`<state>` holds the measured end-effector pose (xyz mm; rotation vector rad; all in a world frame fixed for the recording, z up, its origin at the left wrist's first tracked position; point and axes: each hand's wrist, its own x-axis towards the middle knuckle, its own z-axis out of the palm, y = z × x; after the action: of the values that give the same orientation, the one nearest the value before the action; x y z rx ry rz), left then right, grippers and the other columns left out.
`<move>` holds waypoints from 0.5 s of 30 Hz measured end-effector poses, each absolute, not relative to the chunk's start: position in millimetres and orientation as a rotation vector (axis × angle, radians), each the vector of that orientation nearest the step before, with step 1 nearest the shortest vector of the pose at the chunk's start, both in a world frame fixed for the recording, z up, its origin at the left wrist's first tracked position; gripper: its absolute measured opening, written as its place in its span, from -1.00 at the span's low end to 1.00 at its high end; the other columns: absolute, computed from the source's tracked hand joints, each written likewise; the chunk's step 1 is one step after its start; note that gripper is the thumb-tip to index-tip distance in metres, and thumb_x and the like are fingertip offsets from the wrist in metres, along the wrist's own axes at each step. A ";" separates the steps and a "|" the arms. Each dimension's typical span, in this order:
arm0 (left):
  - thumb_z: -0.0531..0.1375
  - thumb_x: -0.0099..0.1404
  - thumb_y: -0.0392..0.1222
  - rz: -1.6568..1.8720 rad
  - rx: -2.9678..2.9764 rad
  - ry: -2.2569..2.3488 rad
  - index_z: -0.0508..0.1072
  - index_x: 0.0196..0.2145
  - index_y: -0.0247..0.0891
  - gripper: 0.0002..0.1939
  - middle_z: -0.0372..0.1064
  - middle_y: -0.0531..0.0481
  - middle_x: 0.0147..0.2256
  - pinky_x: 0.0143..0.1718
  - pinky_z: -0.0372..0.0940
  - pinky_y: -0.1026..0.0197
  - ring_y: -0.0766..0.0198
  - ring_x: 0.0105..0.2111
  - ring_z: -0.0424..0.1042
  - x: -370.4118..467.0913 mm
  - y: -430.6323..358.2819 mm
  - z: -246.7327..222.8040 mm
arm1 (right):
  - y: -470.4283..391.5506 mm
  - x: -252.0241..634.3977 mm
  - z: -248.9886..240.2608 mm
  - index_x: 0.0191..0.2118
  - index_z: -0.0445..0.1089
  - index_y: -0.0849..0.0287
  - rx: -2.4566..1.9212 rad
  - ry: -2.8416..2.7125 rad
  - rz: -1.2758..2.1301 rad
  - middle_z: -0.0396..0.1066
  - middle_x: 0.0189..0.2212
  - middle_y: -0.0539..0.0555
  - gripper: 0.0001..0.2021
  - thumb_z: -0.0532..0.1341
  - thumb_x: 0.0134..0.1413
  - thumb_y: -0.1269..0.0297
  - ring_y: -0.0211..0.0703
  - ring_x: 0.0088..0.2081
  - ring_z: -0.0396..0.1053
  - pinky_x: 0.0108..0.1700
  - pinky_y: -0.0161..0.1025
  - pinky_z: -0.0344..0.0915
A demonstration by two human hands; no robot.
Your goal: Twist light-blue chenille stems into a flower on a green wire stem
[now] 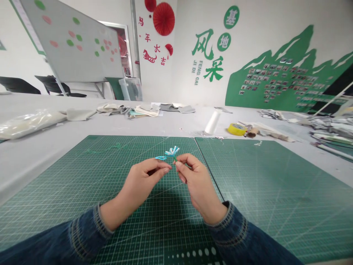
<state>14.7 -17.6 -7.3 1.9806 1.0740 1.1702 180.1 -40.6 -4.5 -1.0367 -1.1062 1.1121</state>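
Note:
A small blue-and-white craft flower (172, 151) with narrow petals sits above the cutting mat. Thumb and fingers of my right hand (194, 178) pinch its thin green stem (174, 158) just below the petals. A flat blue loop-shaped piece (160, 158) sticks out to the left, over the fingers of my left hand (145, 178). That hand is closed, thumb against fingertips, close to the stem. Whatever lies between its fingertips, perhaps a fine thread, is too small to make out. Both hands are above the green gridded mat (91, 184).
A second green mat (275, 191) adjoins on the right. Behind the mats stand a white thread cone (213, 122) and a yellow tape roll (237, 129). Green thread scraps (118, 146) lie at the mat's back left. Cloth scraps (146, 110) and a plastic-wrapped bundle (33, 121) lie farther off.

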 end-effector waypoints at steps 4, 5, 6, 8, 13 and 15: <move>0.16 0.38 -0.23 1.245 2.655 1.054 0.57 -0.18 -0.20 -0.83 0.52 -0.04 -0.36 -0.28 0.30 0.18 0.22 -0.35 0.45 9.6 -25.4 -3.8 | -40.0 179.5 -5.3 -0.41 0.33 0.11 -1.088 -1.124 1.119 0.14 -0.62 -0.15 -0.90 0.25 0.09 0.28 -0.33 -0.62 0.02 -0.57 -0.31 -0.05; 0.14 0.39 -0.25 1.241 2.791 1.048 0.56 -0.17 -0.22 -0.82 0.51 -0.05 -0.36 -0.29 0.30 0.17 0.22 -0.36 0.44 8.6 -26.7 -2.9 | -39.5 180.0 -6.4 -0.41 0.34 0.11 -1.119 -1.155 1.088 0.15 -0.62 -0.14 -0.90 0.25 0.09 0.30 -0.32 -0.61 0.04 -0.57 -0.31 -0.03; 0.13 0.40 -0.26 1.231 2.911 1.046 0.55 -0.18 -0.25 -0.82 0.50 -0.06 -0.37 -0.30 0.30 0.16 0.21 -0.37 0.43 8.0 -28.0 -2.0 | -39.1 180.7 -7.8 -0.41 0.35 0.11 -1.159 -1.205 1.021 0.19 -0.60 -0.13 -0.91 0.24 0.09 0.32 -0.30 -0.60 0.09 -0.55 -0.30 0.02; 0.10 0.41 -0.29 1.193 3.106 1.027 0.53 -0.20 -0.29 -0.81 0.47 -0.06 -0.38 -0.32 0.30 0.14 0.21 -0.39 0.40 7.1 -30.0 0.1 | -39.0 182.4 -10.3 -0.42 0.39 0.12 -1.231 -1.353 0.783 0.30 -0.54 -0.08 -0.91 0.23 0.10 0.39 -0.24 -0.51 0.23 -0.45 -0.27 0.14; 0.08 0.42 -0.35 1.144 3.327 1.007 0.50 -0.16 -0.36 -0.81 0.41 -0.04 -0.41 -0.38 0.27 0.11 0.19 -0.44 0.29 2.8 -32.4 7.3 | -44.3 185.2 -11.8 -0.27 0.49 0.13 -1.276 -1.754 0.253 0.44 -0.35 0.03 -0.81 0.13 0.24 0.47 -0.17 -0.31 0.36 -0.23 -0.23 0.24; 0.08 0.42 -0.35 1.135 3.356 1.010 0.50 -0.16 -0.36 -0.81 0.40 -0.03 -0.41 -0.41 0.25 0.11 0.19 -0.45 0.26 0.7 -32.0 10.1 | -46.5 185.0 -11.1 -0.23 0.49 0.14 -1.297 -1.887 0.151 0.44 -0.33 0.04 -0.79 0.10 0.29 0.45 -0.17 -0.32 0.37 -0.25 -0.24 0.25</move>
<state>0.7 -32.0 10.1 3.3565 1.0102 1.1350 185.0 -46.5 -11.1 -1.2967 -1.8873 0.1514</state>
